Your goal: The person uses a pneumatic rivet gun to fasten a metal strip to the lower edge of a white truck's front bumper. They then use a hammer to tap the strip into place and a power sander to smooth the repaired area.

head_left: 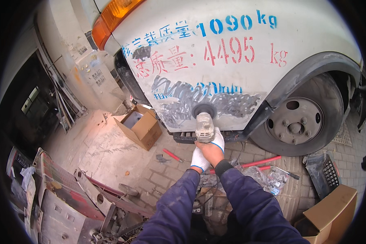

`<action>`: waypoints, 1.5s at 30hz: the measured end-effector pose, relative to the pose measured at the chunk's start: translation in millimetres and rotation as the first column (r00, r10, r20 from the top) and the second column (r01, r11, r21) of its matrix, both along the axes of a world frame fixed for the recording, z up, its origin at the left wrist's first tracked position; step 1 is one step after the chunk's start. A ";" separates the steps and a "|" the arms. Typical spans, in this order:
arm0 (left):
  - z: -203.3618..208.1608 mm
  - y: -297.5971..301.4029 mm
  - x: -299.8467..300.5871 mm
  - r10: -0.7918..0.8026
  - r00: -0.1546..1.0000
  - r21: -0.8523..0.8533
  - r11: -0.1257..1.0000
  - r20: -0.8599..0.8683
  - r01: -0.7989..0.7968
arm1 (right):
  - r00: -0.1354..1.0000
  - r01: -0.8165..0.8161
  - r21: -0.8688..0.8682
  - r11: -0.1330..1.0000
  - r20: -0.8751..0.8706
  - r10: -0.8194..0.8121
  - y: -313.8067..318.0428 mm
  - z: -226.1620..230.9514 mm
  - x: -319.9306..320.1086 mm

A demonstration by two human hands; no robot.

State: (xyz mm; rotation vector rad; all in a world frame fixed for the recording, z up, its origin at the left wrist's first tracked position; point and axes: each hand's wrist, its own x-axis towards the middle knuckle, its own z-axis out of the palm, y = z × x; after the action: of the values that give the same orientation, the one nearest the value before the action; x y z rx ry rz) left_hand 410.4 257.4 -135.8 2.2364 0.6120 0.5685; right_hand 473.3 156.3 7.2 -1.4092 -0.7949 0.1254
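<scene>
Both my hands wear white work gloves with blue cuffs and are brought together on a dusty power sander or grinder (205, 127). Its round dark disc (204, 110) meets the lower part of the white truck's body panel (227, 75). Around the disc is a grey, scuffed band (240, 105) of scraped or smeared surface. My right hand (216, 143) wraps around the tool's body from the right. Lower and to the left, my left hand (199, 158) grips the tool too, its fingers largely hidden behind the right hand and wrist.
A truck wheel (299, 122) stands right of the panel, under a dark arch. An opened cardboard box (140, 127) sits left, another box (329, 215) lower right. Red-handled tools (260, 162) and plastic bags (268, 179) lie on the paving. Metal scrap (69, 203) fills the lower left.
</scene>
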 end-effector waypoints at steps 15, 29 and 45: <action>21.0 10.0 -7.8 0.016 0.997 0.071 0.997 -0.071 -0.011 | 0.997 0.015 -0.044 0.999 0.082 -0.011 11.0 16.9 -3.7; 51.0 21.3 -14.2 -0.034 0.999 0.038 0.999 0.042 0.033 | 0.999 -0.007 0.107 0.994 -0.042 0.012 6.7 55.4 -6.8; 69.4 33.8 -17.4 0.056 0.887 -0.557 0.795 0.459 0.239 | 0.992 0.009 -0.016 1.000 0.123 -0.007 20.1 78.6 -9.0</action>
State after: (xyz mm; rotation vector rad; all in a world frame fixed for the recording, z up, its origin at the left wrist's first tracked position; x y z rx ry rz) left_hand 393.0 291.2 -66.4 1.4452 0.3585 0.7013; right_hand 464.2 176.4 85.8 -1.4465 -0.8911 0.0394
